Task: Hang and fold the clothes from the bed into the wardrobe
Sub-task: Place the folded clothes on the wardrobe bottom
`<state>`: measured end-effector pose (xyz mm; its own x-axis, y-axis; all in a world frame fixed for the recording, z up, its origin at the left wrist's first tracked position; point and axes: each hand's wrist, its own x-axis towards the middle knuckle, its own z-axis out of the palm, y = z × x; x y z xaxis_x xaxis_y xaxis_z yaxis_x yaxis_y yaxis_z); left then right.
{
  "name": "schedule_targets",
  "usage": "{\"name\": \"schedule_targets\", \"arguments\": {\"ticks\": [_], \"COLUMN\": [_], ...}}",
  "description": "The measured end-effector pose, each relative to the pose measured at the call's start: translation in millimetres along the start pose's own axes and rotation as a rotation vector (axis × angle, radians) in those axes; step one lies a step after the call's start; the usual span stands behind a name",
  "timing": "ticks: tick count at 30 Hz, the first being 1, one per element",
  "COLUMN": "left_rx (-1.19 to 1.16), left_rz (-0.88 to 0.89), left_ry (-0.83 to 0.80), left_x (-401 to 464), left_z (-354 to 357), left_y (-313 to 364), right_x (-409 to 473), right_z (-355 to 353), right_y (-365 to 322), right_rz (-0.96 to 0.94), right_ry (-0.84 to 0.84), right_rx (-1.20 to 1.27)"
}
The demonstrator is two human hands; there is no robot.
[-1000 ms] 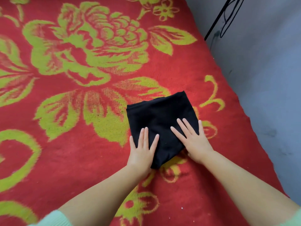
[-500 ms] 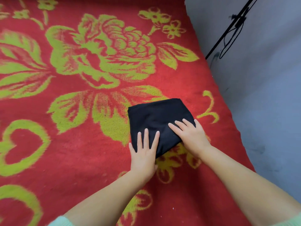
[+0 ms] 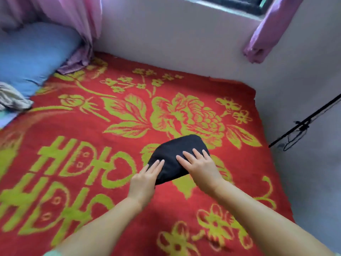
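Both hands, left (image 3: 145, 179) and right (image 3: 200, 166), flat, gripping nothing, on folded cloth (image 3: 175, 150); scoop underneath evenly to lift.

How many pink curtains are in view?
2: one curtain hangs at top left beside the blue pillow; another hangs at top right by the window.

A big red fuzzy blanket with yellow-green flowers and letters (image 3: 92, 130) covers the bed. At its far left corner lies a soft blue pillow (image 3: 31, 56), with a crumpled white cloth (image 3: 13, 98) just beside it. Thin pink curtains (image 3: 73, 21) hang down above the pillow. A plain pale wall (image 3: 175, 39) runs along the far edge. A dark window (image 3: 238, 4) sits high up. A thin black rod with a looped wire (image 3: 302, 124) leans on the right wall.
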<state>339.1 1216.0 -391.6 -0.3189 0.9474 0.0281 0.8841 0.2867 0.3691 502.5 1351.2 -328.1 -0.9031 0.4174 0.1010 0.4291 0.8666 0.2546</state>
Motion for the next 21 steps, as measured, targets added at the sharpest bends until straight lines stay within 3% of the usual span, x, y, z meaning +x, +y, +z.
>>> {"name": "schedule_targets", "arguments": {"ticks": [6,7,11,17,21], "left_rx": [0.302,0.323,0.414,0.433,0.511], "left_rz": [-0.158,-0.182,-0.435,-0.703,-0.897], "left_ry": [0.170,0.135,0.176,0.269,0.144], "left_x": [-102.8,-113.9,-242.1,-453.6,-608.1], "left_z": [-126.5,-139.5,-207.9,-275.3,-300.9], "left_y": [-124.9,-138.4,-212.7,-268.5,-303.7], "right_x": [97.4,106.9,140.5,120.7,78.7], "right_z": [-87.8,-99.0,-159.2,-242.0,-297.8], "right_y": [-144.4,-161.4,-305.1,-511.0,-649.0], "right_rz": [-0.287,-0.310,-0.532,-0.803,-0.981], "right_ry": [0.064,0.077,0.122,0.227,0.206], "right_rx": [0.043,0.033,0.045,0.066,0.108]}}
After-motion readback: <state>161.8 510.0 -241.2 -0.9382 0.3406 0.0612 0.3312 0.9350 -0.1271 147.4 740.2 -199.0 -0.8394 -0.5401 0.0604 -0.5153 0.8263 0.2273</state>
